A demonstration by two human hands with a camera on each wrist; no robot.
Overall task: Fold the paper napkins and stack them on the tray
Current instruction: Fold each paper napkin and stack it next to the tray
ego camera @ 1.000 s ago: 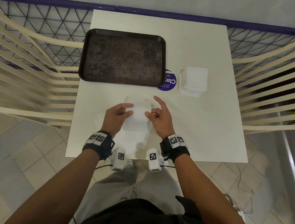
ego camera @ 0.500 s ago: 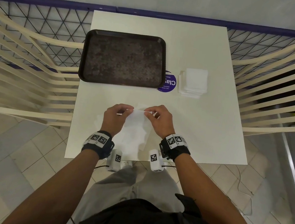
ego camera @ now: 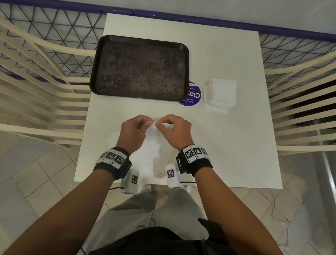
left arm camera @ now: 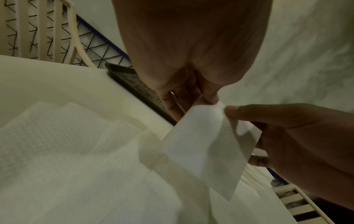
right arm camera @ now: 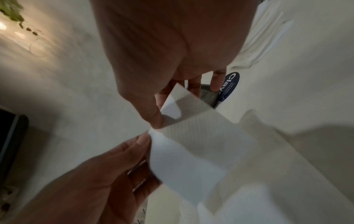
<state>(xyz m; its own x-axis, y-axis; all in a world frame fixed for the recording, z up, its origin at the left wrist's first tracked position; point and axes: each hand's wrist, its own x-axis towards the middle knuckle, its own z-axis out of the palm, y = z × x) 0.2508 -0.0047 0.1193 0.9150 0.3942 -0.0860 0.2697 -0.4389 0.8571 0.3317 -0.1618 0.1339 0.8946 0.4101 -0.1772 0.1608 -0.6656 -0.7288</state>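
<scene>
A white paper napkin (ego camera: 150, 146) hangs lifted over the near middle of the table. My left hand (ego camera: 147, 123) and right hand (ego camera: 159, 124) pinch its top edge close together, fingertips almost touching. In the left wrist view the napkin (left arm camera: 201, 144) droops from my left hand (left arm camera: 209, 100), and another unfolded napkin (left arm camera: 57, 128) lies flat on the table beneath. The right wrist view shows my right hand (right arm camera: 160, 121) pinching a folded-over corner of the napkin (right arm camera: 191, 151). The dark brown tray (ego camera: 143, 40) lies beyond my hands with nothing in it. A stack of white napkins (ego camera: 223, 92) sits to its right.
A round purple sticker (ego camera: 193, 96) lies on the white table (ego camera: 231, 152) between tray and stack. Cream slatted chairs (ego camera: 25, 88) flank the table on both sides. A black wire fence (ego camera: 50, 23) and a wall run behind it.
My hands have risen off the table and come together, carrying the napkin's top edge up. The two pinch points, formerly apart at the corners, now nearly meet.
</scene>
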